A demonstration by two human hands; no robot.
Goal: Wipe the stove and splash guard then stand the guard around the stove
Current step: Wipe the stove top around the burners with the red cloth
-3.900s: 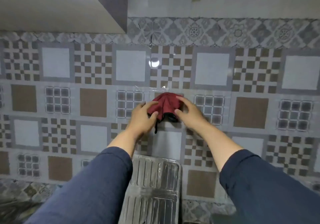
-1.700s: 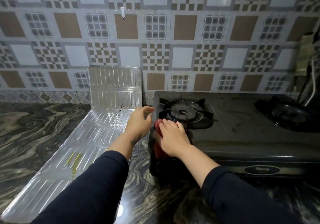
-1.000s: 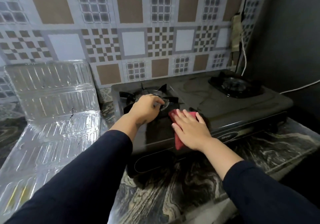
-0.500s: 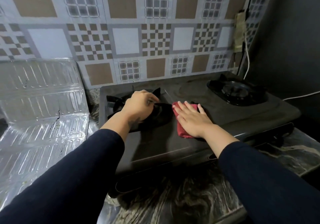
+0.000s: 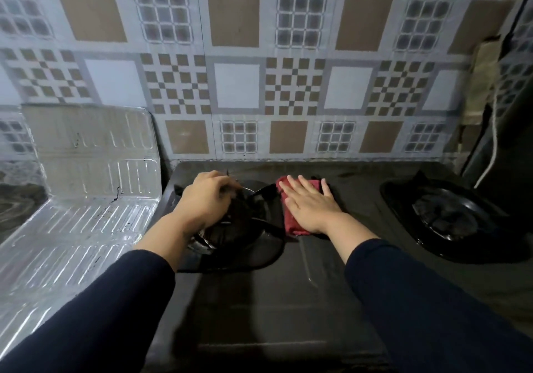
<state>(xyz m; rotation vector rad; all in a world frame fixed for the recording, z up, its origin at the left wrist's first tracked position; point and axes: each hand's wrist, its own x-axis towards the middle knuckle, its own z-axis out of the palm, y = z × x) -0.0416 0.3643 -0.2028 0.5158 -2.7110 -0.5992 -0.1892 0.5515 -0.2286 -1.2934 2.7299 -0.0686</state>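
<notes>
Splash guard (image 5: 86, 199), a ribbed, shiny foil-like folding panel: at left of frame, one section propped against the patterned tile wall (image 5: 236, 84), the remaining sections lying flat on the dark marbled countertop (image 5: 17, 205). Not yet standing around the stove; well apart from both hands.

Left hand (image 5: 204, 199), centre-left: fingers curled closed over the black pan support of the left burner (image 5: 239, 240). Whether lifting or merely steadying, cannot tell.

Right hand (image 5: 308, 205), centre: opened out flat, palm down, fingers spread, pressing the folded red cloth (image 5: 291, 222) onto the black two-burner gas stove (image 5: 288, 300) just beside the left burner. Cloth pinned under the palm, not gripped.

Right burner (image 5: 450, 217), right of frame: untouched, black support in place. White cable (image 5: 493, 142) hanging down the wall at far right.

Recommended procedure for the wiping step, as a judgement:
- Keep palm flat and pressure even; wipe in overlapping strokes from back edge toward front.
- Hold or raise the pan support to reach the recess around the burner.
- Refold cloth to a clean face when soiled.
- Proceed rightward to the second burner area, keeping clear of the cable.
- Treat the guard gently afterwards; thin panel likely to crease.

Brands, labels, writing: none legible on stove, guard or wall.
</notes>
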